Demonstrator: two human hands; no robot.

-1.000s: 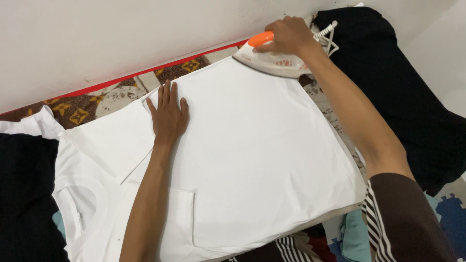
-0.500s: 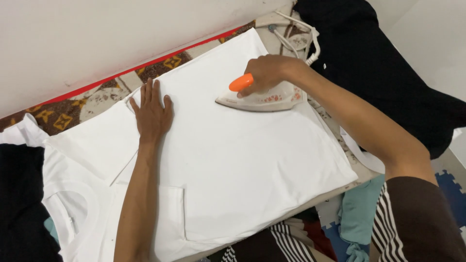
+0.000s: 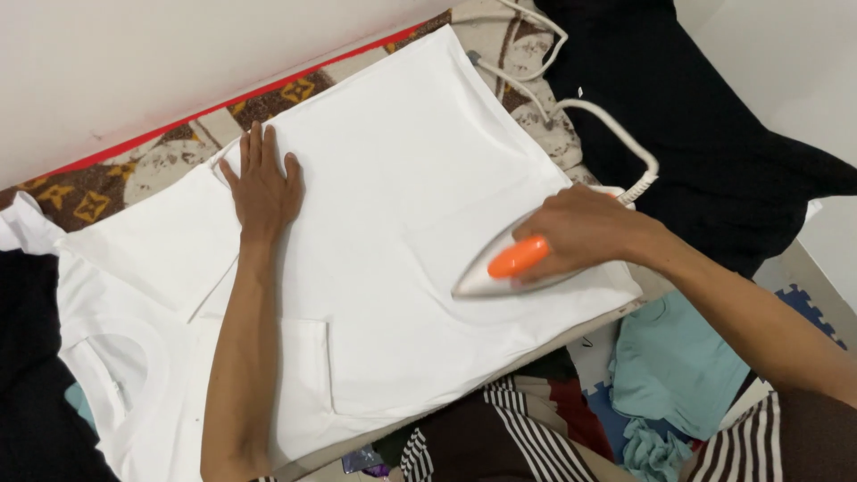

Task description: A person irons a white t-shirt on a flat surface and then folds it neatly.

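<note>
A white pocketed shirt lies spread flat on a patterned brown and beige cloth. My left hand presses flat on the shirt's upper left part, fingers together and pointing away from me. My right hand grips the handle of a white iron with an orange tip, which rests on the shirt's near right edge. The iron's white cord loops away toward the top of the view.
A black garment lies to the right of the shirt, another dark one at the far left. Teal and striped clothes are heaped below the near edge. A white wall runs along the far side.
My right hand has drawn the iron from the shirt's far right corner down toward me, to the near right edge. My left hand has stayed pressed on the shirt.
</note>
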